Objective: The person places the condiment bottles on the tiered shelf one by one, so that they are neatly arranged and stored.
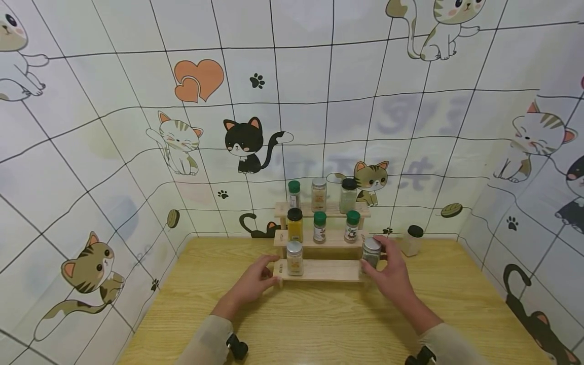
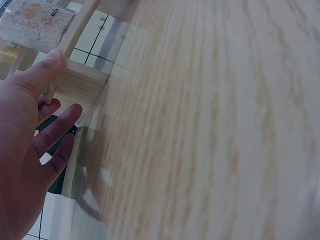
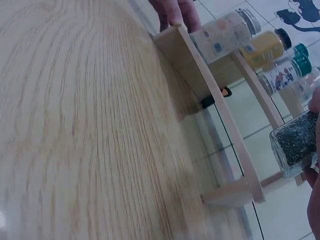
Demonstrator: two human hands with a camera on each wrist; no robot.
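A three-step wooden spice rack [image 1: 326, 271] stands against the wall. At its lower left end, my left hand [image 1: 253, 280] holds the end of the bottom step, the thumb [image 2: 47, 65] on its front edge. My right hand [image 1: 391, 268] grips a silver-lidded glass spice jar [image 1: 371, 252] at the right end of that step. Dark green flakes fill this jar, and its base shows just off the board in the right wrist view. A silver-lidded jar of pale pinkish grains [image 1: 294, 259] stands on the bottom step near my left hand.
The middle step bears a black-lidded yellow jar [image 1: 295, 226] and two green-lidded jars [image 1: 320, 228]. Green-, silver- and black-lidded jars [image 1: 349, 196] line the top step. Right of the rack, a black-lidded jar [image 1: 412, 242] stands on the wooden table [image 1: 319, 324]. Cat-printed sheeting [image 1: 310, 121] encloses the back and sides.
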